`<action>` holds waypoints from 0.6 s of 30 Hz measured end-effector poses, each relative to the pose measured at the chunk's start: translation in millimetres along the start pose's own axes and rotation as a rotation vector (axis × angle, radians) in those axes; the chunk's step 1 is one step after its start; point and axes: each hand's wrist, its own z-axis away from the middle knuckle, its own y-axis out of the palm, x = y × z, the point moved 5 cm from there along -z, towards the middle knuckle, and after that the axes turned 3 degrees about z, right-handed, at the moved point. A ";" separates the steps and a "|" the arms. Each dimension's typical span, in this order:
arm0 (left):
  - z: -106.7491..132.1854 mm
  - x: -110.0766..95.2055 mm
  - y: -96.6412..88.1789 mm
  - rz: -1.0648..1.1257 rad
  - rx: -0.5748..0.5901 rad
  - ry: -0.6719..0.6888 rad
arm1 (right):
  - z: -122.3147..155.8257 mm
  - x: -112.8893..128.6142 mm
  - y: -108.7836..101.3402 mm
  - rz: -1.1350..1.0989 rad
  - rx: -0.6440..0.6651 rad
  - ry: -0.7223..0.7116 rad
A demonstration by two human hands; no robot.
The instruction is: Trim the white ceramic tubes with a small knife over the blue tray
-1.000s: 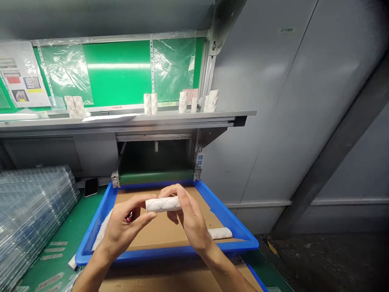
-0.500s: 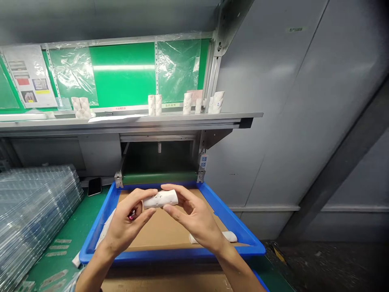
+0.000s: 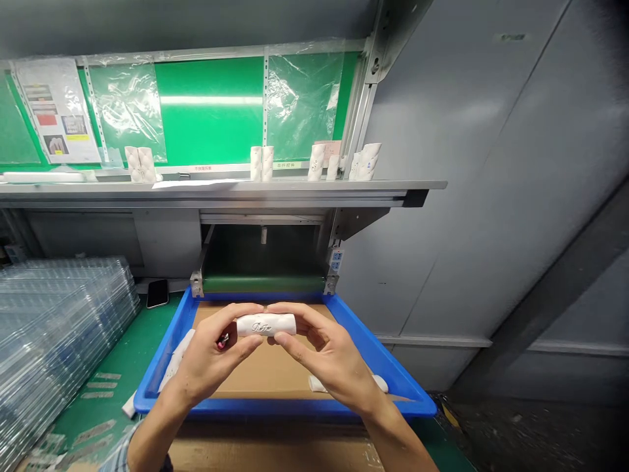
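My hands hold a white padded roll [image 3: 266, 324] level between their fingertips, above a blue plastic tray [image 3: 285, 408] lined with brown cardboard [image 3: 265, 367]. A dark script mark shows on the roll's upper face. My left hand [image 3: 211, 354] grips the roll's left end and has a small pink-and-dark object [image 3: 223, 341] tucked in its fingers. My right hand [image 3: 329, 360] grips the right end. Beneath my hands, a white roll [image 3: 177, 359] lies at the tray's left side, and another [image 3: 344, 384] lies partly hidden at the right.
Several white rolls [image 3: 260, 163] stand on a metal shelf [image 3: 221, 187] ahead. A stack of clear plastic sheets [image 3: 59, 328] and a phone [image 3: 157, 293] lie on the green mat at left. Grey panels rise at right.
The roll has turned in my fingers, and its script mark now faces up. It has gone from tilted to level. The whole view has shifted slightly.
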 end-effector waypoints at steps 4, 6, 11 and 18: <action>-1.8 -2.3 -0.3 -0.006 0.012 0.032 | -0.5 -3.0 1.5 -0.020 -0.012 0.004; -1.8 -2.5 -1.3 -0.019 0.016 0.061 | -0.9 -5.3 2.4 -0.044 -0.018 0.016; 0.8 0.5 -4.0 -0.027 0.015 0.076 | -0.3 -7.0 4.0 -0.042 -0.005 0.019; 0.8 -4.8 -7.2 -0.074 0.011 0.215 | 1.7 -1.8 3.3 -0.068 0.046 -0.026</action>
